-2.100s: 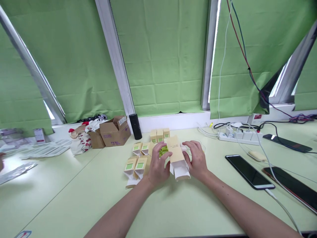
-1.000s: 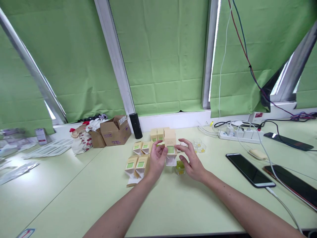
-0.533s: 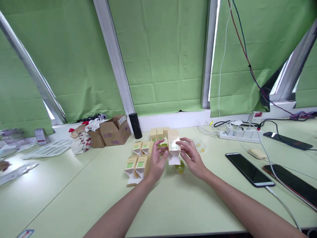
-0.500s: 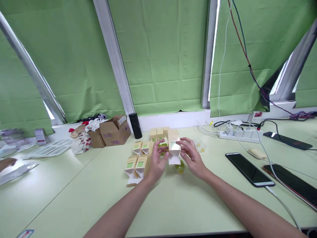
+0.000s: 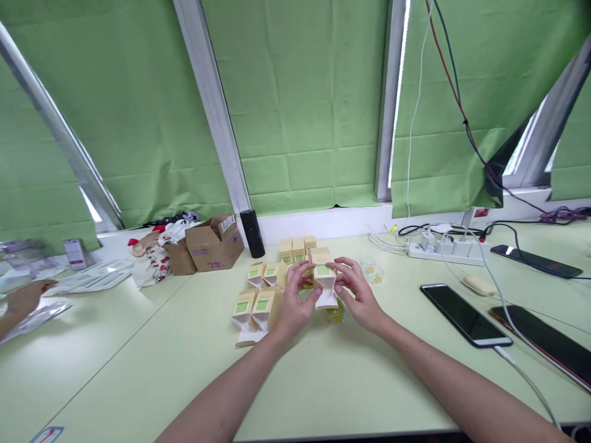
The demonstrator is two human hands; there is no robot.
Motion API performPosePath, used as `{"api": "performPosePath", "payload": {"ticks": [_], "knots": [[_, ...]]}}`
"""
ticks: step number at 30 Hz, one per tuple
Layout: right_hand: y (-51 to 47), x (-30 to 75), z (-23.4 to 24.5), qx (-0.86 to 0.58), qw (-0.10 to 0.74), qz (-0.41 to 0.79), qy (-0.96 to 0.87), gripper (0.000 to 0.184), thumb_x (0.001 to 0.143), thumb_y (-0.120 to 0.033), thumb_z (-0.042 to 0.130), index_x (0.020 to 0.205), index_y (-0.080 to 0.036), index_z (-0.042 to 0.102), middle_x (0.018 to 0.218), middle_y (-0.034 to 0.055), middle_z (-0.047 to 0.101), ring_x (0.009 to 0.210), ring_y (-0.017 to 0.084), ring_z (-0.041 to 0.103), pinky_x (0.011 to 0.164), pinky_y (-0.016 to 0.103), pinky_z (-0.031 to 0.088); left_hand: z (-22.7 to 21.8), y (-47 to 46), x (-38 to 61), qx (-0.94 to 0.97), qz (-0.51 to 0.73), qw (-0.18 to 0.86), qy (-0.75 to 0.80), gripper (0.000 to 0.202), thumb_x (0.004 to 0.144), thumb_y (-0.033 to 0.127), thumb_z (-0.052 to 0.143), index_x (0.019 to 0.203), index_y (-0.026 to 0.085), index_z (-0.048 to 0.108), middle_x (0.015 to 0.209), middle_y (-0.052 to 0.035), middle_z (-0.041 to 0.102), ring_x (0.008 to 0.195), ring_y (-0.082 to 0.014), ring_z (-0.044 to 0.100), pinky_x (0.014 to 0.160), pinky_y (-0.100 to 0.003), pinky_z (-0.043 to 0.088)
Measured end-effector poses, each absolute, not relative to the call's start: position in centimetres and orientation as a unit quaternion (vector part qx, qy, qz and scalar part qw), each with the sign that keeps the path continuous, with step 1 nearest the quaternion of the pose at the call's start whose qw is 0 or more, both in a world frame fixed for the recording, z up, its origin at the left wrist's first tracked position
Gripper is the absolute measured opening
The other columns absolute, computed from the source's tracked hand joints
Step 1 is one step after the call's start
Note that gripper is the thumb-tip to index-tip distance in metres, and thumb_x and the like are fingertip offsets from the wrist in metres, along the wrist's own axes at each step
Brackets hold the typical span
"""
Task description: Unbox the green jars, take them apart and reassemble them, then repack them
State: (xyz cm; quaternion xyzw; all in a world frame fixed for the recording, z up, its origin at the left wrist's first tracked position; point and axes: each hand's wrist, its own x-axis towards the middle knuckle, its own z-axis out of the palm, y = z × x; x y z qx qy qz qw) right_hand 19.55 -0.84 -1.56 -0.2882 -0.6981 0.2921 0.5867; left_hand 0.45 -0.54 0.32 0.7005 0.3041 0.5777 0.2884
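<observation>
Between both hands is a small cream carton [image 5: 325,282] with a green label and a white flap folded out at its near end. My left hand [image 5: 297,295] grips its left side, fingers curled at the top and thumb at the lower edge. On the right side, my right hand [image 5: 359,292] holds it with fingertips and thumb. A small clear container [image 5: 337,312] with yellow-green contents lies just below, partly hidden by the carton. Similar open cartons [image 5: 261,307] stand left of my left hand. More cartons [image 5: 298,246] stand behind.
Clear containers [image 5: 371,271] lie right of the cartons. Rightward are a white phone [image 5: 465,315], another dark phone [image 5: 545,338], and a power strip [image 5: 449,251] with cables. At back left stand a cardboard box [image 5: 215,243] and a black cylinder [image 5: 252,234]. Another person's hand [image 5: 28,301] is far left.
The carton has tilted and dropped slightly, and both hands have closed in on its sides. At far left, the other person's hand has come further into view.
</observation>
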Motion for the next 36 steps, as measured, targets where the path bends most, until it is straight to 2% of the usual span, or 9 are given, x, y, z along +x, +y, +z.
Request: {"api": "performPosePath", "payload": {"ticks": [7,11,25,36], "knots": [[-0.97,19.49,-1.52,-0.287,0.586,0.293,-0.699,0.041,0.102,-0.039,0.057,0.143,-0.036,0.058,0.147,0.0105,0.038,0.094,0.018,0.067,0.094,0.044,0.061,0.67,-0.89,0.84,0.685,0.585,0.292,0.322,0.036,0.09,0.029,0.072,0.124,0.028,0.063,0.137,-0.0084,0.05,0.103,-0.0194,0.064,0.093,-0.039,0.055],[-1.13,19.42,-1.38,-0.286,0.591,0.29,-0.696,0.036,0.102,-0.041,0.058,0.137,-0.034,0.061,0.147,0.0106,0.038,0.093,0.017,0.068,0.093,0.044,0.062,0.52,-0.83,0.99,0.678,0.591,0.292,0.325,0.035,0.089,0.026,0.072,0.122,0.028,0.062,0.134,-0.0078,0.052,0.098,-0.018,0.064,0.091,-0.038,0.055],[-0.84,19.44,-1.63,-0.284,0.592,0.308,-0.688,0.037,0.1,-0.041,0.061,0.137,-0.035,0.06,0.148,0.0103,0.038,0.094,0.018,0.068,0.093,0.044,0.061,0.48,-0.84,1.17,0.671,0.594,0.291,0.335,0.032,0.088,0.024,0.072,0.118,0.026,0.062,0.13,-0.0075,0.052,0.096,-0.0174,0.064,0.09,-0.037,0.055],[-0.7,19.4,-1.63,-0.293,0.596,0.317,-0.677,0.038,0.099,-0.046,0.062,0.135,-0.034,0.061,0.148,0.0103,0.039,0.091,0.017,0.068,0.09,0.041,0.062,0.41,-0.88,1.2,0.676,0.588,0.286,0.338,0.033,0.089,0.028,0.071,0.121,0.026,0.062,0.129,-0.0074,0.053,0.096,-0.0169,0.062,0.089,-0.035,0.054]]}}
